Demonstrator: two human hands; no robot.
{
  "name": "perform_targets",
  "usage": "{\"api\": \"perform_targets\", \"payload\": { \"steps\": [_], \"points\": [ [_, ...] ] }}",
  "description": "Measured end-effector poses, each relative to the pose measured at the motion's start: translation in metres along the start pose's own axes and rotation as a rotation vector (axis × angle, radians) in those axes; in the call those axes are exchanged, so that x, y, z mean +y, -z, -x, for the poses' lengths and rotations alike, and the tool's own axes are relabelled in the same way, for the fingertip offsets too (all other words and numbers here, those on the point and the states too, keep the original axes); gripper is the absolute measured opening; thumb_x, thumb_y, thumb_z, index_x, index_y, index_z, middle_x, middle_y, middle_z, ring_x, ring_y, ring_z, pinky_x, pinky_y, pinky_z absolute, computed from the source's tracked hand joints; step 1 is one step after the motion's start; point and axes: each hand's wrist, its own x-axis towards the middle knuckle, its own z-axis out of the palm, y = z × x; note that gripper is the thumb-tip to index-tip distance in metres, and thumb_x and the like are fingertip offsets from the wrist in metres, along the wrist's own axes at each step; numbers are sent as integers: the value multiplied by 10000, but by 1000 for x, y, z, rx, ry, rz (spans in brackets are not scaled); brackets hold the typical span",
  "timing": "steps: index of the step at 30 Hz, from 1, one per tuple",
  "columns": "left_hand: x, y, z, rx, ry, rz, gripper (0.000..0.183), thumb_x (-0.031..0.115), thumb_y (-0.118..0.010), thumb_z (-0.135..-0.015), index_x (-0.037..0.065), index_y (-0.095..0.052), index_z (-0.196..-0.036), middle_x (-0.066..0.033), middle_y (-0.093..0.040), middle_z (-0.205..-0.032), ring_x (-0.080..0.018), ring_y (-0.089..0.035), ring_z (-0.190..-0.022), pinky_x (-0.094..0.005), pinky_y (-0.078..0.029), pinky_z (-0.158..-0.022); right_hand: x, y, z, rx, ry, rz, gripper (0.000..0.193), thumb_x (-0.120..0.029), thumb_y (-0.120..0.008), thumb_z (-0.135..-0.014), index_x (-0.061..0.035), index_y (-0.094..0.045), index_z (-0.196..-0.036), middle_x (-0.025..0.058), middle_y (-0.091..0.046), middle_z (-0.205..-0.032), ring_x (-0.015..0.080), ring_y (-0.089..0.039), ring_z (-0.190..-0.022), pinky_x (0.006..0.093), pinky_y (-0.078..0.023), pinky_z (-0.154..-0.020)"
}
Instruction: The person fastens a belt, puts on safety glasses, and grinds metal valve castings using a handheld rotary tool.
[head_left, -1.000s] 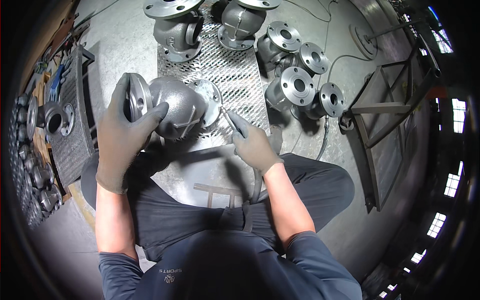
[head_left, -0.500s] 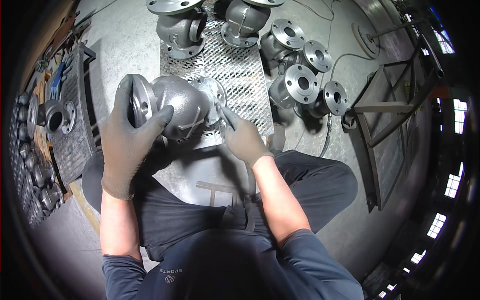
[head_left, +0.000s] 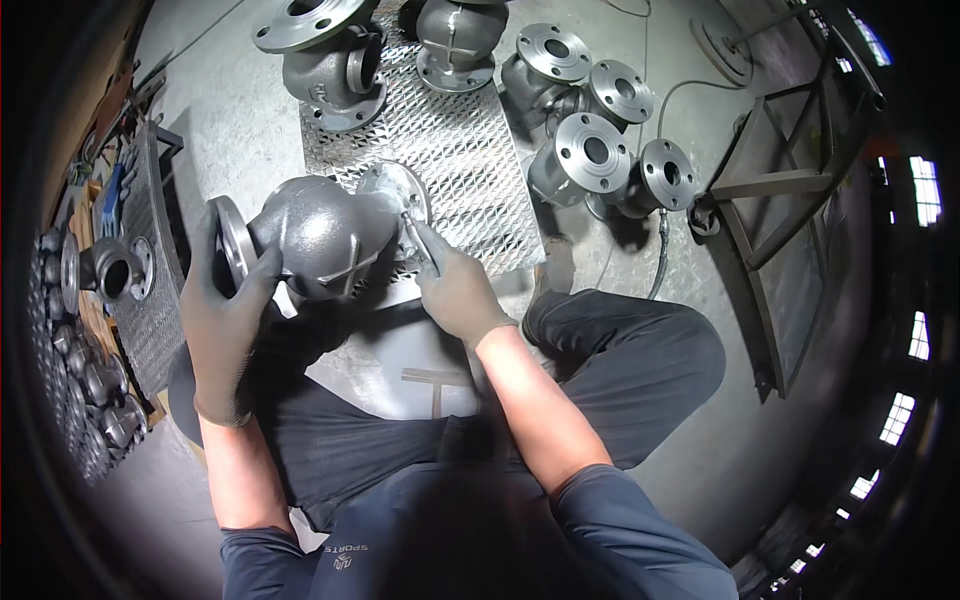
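Observation:
A grey cast-metal valve body (head_left: 318, 232) with a round belly and a raised cross rib rests at the near end of the patterned metal bench top. Wearing a grey-brown work glove, my left hand (head_left: 224, 315) grips its left flange, thumb on the near side and fingers behind the rim. My gloved right hand (head_left: 462, 298) is closed around a slim rod-like metal tool (head_left: 424, 238). The tool's tip is at the inner side of the valve body's right flange (head_left: 408, 185), close to the neck. Whether the tip touches the metal is too small to tell.
Two more valve bodies (head_left: 335, 75) (head_left: 460, 35) stand on the far end of the patterned metal bench top (head_left: 480, 190). Several flanged bodies (head_left: 595, 150) sit on the floor to the right, near a hose (head_left: 658, 265) and a metal frame (head_left: 770, 190). A rack (head_left: 150, 290) holds castings at left.
The valve body has come nearer to me and left, turned slightly, with my left hand still on its flange. My right hand and tool have followed left. The whole view has also shifted a little.

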Motion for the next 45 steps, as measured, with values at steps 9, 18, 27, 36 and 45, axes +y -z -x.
{"api": "perform_targets", "payload": {
  "steps": [9,18,27,36,45],
  "points": [
    [-9,6,-2,-42,60,169,784,117,-773,-989,-128,-458,-1664,-268,-616,-1590,-238,-625,-1404,-355,-521,-1156,23,-14,2,19,196,-105,661,-56,-583,-1024,-61,-503,-1680,366,-743,-1206,490,-751,-1107,521,-579,-994],
    [-9,8,-1,-39,136,253,795,36,-728,-997,-161,-382,-1685,-296,-522,-1672,-267,-603,-1439,-351,-540,-1143,21,-19,7,93,276,-129,661,-76,-576,-1036,-90,-499,-1692,367,-738,-1152,499,-745,-1073,519,-569,-975],
    [0,4,3,-9,106,258,797,26,-738,-998,-155,-383,-1687,-300,-512,-1680,-262,-612,-1431,-344,-574,-1092,3,2,-2,-46,156,-31,667,-33,-593,-1001,-42,-513,-1663,363,-738,-1244,513,-729,-1152,550,-569,-1021],
    [-14,3,0,-17,63,201,807,111,-809,-977,-134,-456,-1660,-281,-604,-1607,-272,-612,-1454,-380,-499,-1197,-18,3,-12,7,169,360,654,-22,-618,-986,-2,-517,-1632,325,-745,-1065,507,-725,-1028,583,-559,-949],
    [-13,3,1,26,-22,76,805,169,-874,-950,-104,-532,-1625,-272,-642,-1589,-276,-596,-1494,-405,-429,-1269,3,20,-20,-65,253,34,557,-91,-618,-1048,-46,-589,-1602,313,-761,-1248,484,-744,-1142,507,-586,-1018]
  ]
}}
